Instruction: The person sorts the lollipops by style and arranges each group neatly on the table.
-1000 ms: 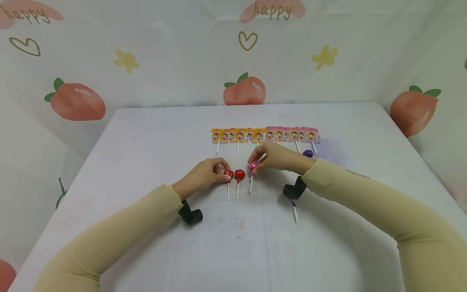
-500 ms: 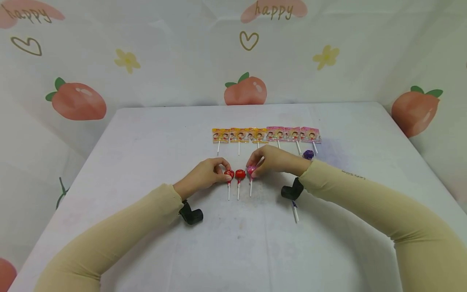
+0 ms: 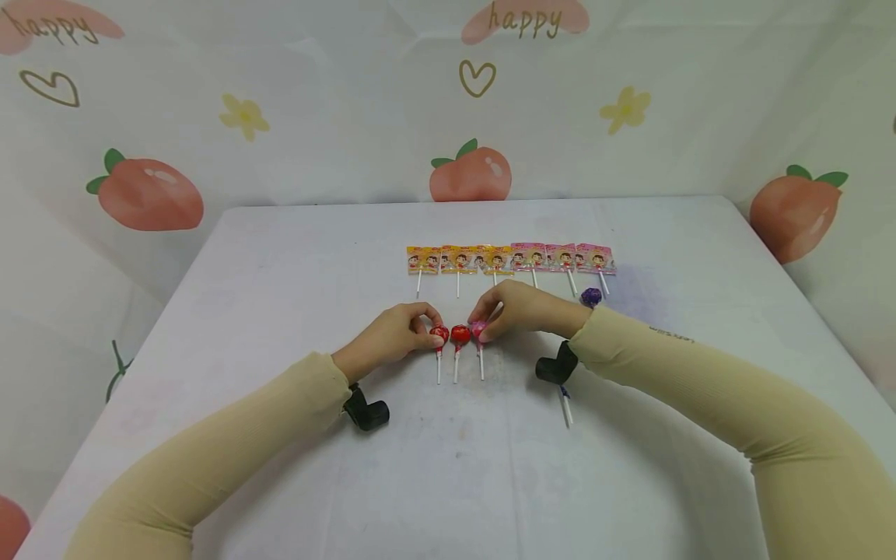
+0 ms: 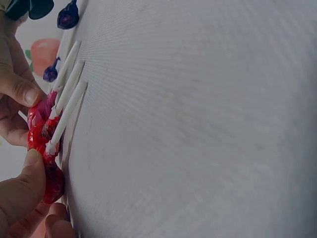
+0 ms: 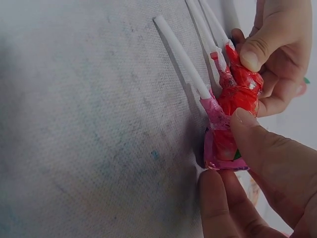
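Observation:
My left hand (image 3: 392,336) pinches the head of a red-wrapped lollipop (image 3: 439,336) between thumb and fingers. Just right of it lies a second red lollipop (image 3: 460,335), untouched in the head view. A pink-wrapped lollipop (image 5: 220,134) is held at its head by my right hand (image 3: 521,307), thumb on the near side. The three stand side by side with white sticks pointing toward me. In the left wrist view the red lollipop head (image 4: 53,183) sits under my left thumb, with the pink one (image 4: 42,110) at my other hand.
Behind the hands runs a row of flat lollipops in yellow packets (image 3: 458,259) and pink packets (image 3: 560,257). A purple lollipop (image 3: 591,296) lies by the right wrist. Another white stick (image 3: 566,408) shows below the black wrist camera (image 3: 558,364). All rest on a white-covered table (image 3: 315,257).
My right hand has moved left and slightly toward me with the pink lollipop, bringing it beside the middle red one. The left hand has stayed in place.

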The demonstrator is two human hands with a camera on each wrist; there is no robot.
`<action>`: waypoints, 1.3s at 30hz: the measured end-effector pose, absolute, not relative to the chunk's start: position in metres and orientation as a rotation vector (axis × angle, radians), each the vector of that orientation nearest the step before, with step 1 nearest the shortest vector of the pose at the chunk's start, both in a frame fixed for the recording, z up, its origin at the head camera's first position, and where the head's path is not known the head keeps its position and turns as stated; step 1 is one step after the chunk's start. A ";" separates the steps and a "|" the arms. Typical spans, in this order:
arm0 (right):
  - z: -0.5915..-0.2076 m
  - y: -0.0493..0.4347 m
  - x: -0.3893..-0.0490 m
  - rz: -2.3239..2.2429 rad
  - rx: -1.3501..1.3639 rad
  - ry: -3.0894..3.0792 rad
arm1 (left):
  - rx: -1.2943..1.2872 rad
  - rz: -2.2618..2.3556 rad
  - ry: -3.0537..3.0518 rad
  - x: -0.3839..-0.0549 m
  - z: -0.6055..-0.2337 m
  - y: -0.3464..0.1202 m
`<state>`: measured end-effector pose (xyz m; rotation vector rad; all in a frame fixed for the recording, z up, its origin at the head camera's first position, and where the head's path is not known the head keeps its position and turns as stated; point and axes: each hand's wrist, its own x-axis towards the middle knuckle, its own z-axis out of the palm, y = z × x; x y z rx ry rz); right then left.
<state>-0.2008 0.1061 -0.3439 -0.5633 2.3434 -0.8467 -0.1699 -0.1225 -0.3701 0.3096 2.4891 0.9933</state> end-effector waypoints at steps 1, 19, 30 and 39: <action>-0.344 0.106 -0.200 -0.849 -0.561 2.343 | 0.309 0.996 2.489 -0.170 -0.370 -0.122; -0.344 0.104 -0.200 -0.844 -0.542 2.337 | 0.330 0.999 2.492 -0.169 -0.370 -0.123; -0.343 0.105 -0.200 -0.820 -0.542 2.345 | 0.343 0.969 2.507 -0.168 -0.368 -0.122; -0.344 0.105 -0.202 -0.829 -0.527 2.329 | 0.325 0.969 2.501 -0.169 -0.368 -0.122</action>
